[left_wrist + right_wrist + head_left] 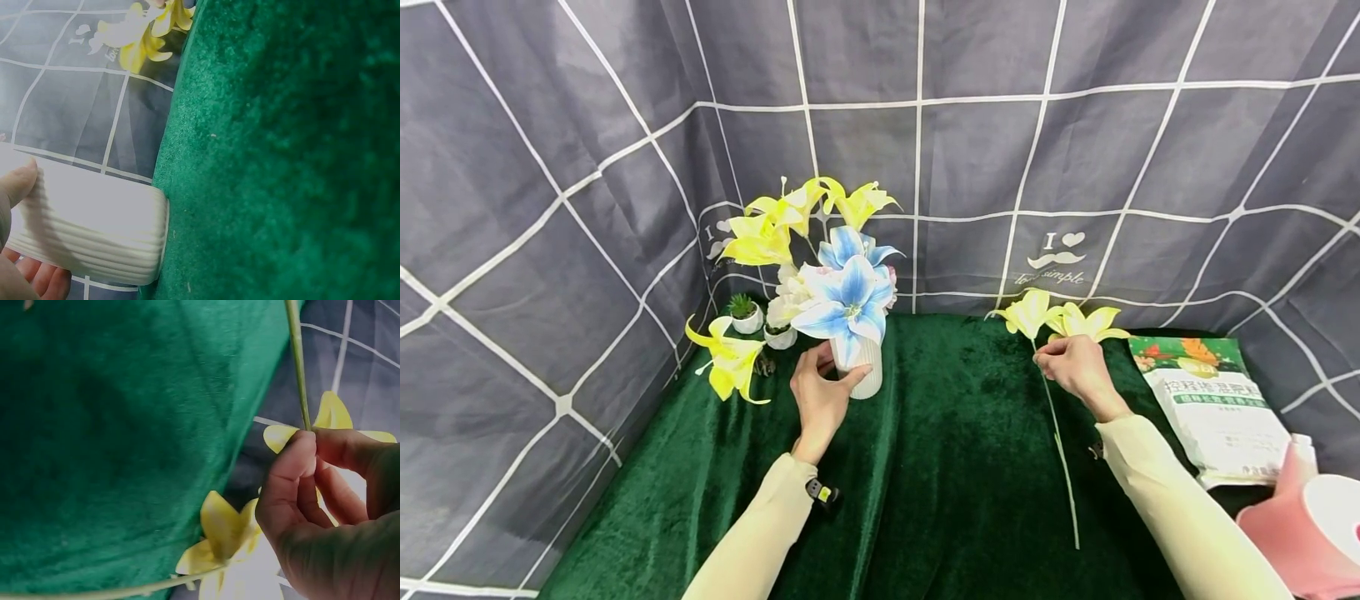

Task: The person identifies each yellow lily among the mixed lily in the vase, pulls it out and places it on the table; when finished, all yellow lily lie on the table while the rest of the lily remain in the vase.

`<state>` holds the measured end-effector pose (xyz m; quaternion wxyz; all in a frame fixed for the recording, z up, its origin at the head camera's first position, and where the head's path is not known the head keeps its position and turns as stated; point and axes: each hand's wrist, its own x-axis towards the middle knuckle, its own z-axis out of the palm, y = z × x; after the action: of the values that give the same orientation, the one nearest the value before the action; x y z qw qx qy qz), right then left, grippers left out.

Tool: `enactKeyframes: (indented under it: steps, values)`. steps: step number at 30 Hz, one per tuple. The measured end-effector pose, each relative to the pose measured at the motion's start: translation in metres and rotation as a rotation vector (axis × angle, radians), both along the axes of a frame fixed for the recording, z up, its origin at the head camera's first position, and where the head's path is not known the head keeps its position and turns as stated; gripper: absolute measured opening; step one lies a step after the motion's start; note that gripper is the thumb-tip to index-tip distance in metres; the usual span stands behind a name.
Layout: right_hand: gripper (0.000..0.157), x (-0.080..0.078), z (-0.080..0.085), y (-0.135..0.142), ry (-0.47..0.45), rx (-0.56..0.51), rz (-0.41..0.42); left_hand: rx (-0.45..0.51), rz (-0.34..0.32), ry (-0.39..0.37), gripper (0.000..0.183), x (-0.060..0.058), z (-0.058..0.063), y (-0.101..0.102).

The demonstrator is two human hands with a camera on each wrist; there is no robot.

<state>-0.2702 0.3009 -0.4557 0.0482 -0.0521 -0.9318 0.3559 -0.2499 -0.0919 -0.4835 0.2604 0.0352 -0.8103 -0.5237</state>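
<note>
My left hand (822,392) grips a white ribbed vase (868,375), thumb across its near side; in the left wrist view the vase (100,225) has its base at the green cloth. Blue-and-white lilies (853,292), pale blooms (790,296) and several yellow lilies (760,237) stand in the vase, while another yellow lily (730,358) droops at its left. Off to the right, my right hand (1078,371) pinches the green stem (299,369) of a yellow lily (1028,312) just below its bloom. A second yellow lily (1086,322) is behind that hand, partly hidden.
Small potted plants (745,314) stand left of the vase. At the right lie a white-and-green bag (1217,417) and a pink object with a spout (1292,533). Green velvet cloth (955,467) covers the table, with a grey checked curtain (970,158) behind.
</note>
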Motion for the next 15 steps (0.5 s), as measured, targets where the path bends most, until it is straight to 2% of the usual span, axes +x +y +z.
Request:
enactKeyframes:
  steps: [9,15]
  values:
    - [0.018,-0.008,-0.011,0.01,-0.089,-0.049,0.032,0.011,-0.001,0.007,0.059,0.0,0.001,0.0]
    - [0.02,-0.009,-0.016,0.014,-0.144,-0.029,0.052,0.008,0.003,-0.002,0.058,0.001,0.002,0.0]
